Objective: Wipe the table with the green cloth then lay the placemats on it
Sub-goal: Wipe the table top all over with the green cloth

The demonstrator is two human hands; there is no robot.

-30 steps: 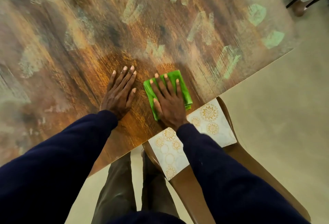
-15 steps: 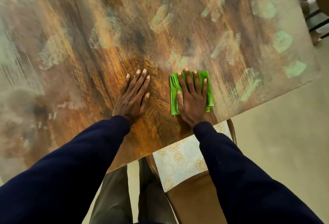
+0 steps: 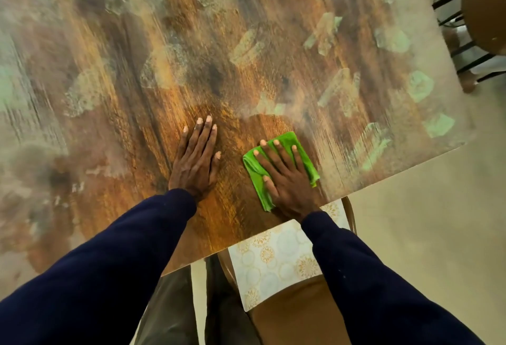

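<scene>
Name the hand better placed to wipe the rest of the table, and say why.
Right. The right hand lies flat on the green cloth, fingers spread; the left hand rests bare on the table, apart from the cloth.

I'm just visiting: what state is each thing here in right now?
Brown wooden table: mottled, hazy patches across its top.
Left hand: flat on the table, fingers straight.
Folded green cloth: flat on the table, under the right hand.
Right hand: fingers straight, pressing on the cloth.
White gold-patterned placemat: lying on the brown chair seat, not yet laid.
</scene>
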